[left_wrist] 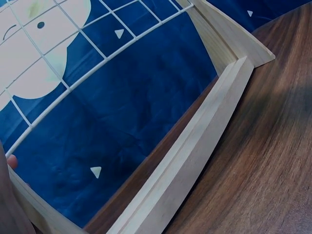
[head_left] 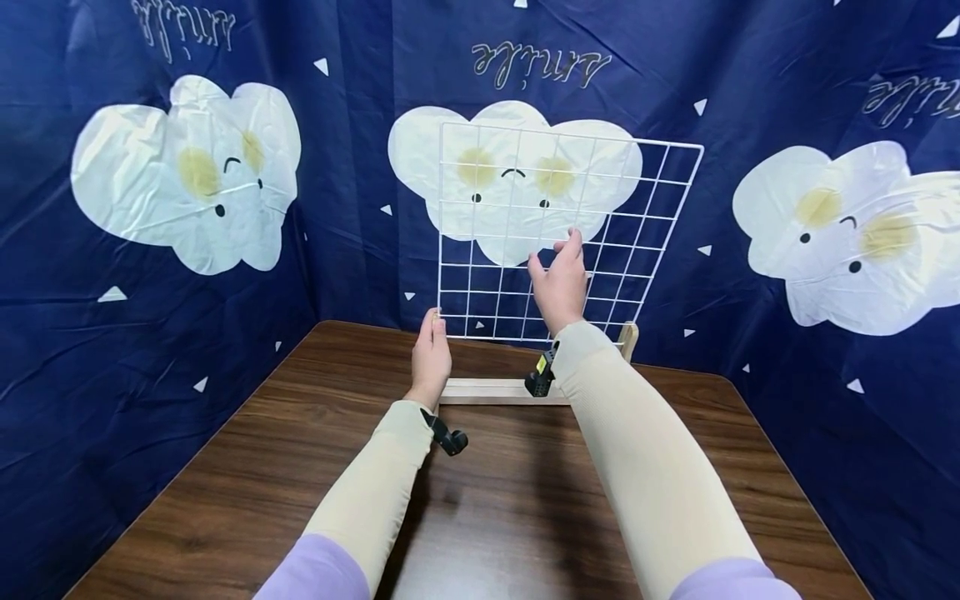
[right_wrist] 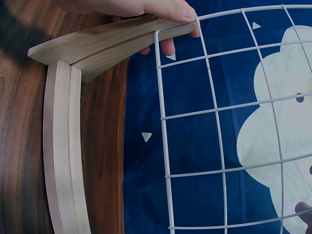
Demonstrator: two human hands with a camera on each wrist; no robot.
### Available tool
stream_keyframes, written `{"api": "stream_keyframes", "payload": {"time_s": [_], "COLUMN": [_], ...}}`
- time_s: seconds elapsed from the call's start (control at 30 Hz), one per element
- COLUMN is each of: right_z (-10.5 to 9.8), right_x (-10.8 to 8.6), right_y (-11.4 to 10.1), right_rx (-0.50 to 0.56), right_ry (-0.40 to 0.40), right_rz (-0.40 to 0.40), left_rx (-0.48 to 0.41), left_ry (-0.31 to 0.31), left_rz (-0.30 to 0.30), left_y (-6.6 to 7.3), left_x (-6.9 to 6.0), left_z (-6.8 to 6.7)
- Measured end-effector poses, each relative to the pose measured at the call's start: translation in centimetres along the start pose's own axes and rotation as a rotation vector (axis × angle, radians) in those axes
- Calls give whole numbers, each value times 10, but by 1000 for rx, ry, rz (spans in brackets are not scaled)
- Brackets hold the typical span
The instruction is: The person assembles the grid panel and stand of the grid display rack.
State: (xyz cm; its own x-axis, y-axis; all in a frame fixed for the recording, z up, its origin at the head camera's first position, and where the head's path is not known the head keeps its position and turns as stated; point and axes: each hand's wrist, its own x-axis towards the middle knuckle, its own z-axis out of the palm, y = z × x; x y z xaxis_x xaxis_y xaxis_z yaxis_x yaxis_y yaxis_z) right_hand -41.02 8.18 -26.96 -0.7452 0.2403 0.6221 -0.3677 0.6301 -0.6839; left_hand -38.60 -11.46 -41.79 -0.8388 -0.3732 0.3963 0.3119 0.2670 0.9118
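Note:
A white wire grid panel (head_left: pixel 502 279) stands tilted above a pale wooden stand (head_left: pixel 487 392) with a long crossbar and an upright post at each end. My left hand (head_left: pixel 430 362) grips the left post near its top, by the panel's lower left corner; in the right wrist view this hand (right_wrist: pixel 131 6) has its thumb along the post and fingertips below. My right hand (head_left: pixel 562 287) is before the panel's lower middle, thumb and fingers spread apart. One of its fingertips (right_wrist: pixel 304 212) shows at a wire; whether it touches is unclear. The right post (left_wrist: pixel 214 34) meets the panel's other lower corner.
The stand rests near the back of a dark wood table (head_left: pixel 300 467). Blue cloth (head_left: pixel 352 167) printed with white clouds and small triangles hangs behind the table and along both sides.

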Motion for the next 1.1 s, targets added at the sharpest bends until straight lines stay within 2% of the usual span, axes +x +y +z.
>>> {"api": "stream_keyframes", "payload": {"time_s": [0.63,0.83,1.1], "right_z": [3,6,10], "right_x": [-4,-8,-16], "right_y": [1,5,13], "right_rx": [9,5,7], "right_ry": [-5,14,-3], "right_rz": [-5,13,29], "left_rx": [10,-4,14], "left_ry": [2,9,11], "left_rz": [16,26,24], "left_y": [-1,3,2], "left_x": [1,-2,-2], "left_z": [0,-1,-1]}}
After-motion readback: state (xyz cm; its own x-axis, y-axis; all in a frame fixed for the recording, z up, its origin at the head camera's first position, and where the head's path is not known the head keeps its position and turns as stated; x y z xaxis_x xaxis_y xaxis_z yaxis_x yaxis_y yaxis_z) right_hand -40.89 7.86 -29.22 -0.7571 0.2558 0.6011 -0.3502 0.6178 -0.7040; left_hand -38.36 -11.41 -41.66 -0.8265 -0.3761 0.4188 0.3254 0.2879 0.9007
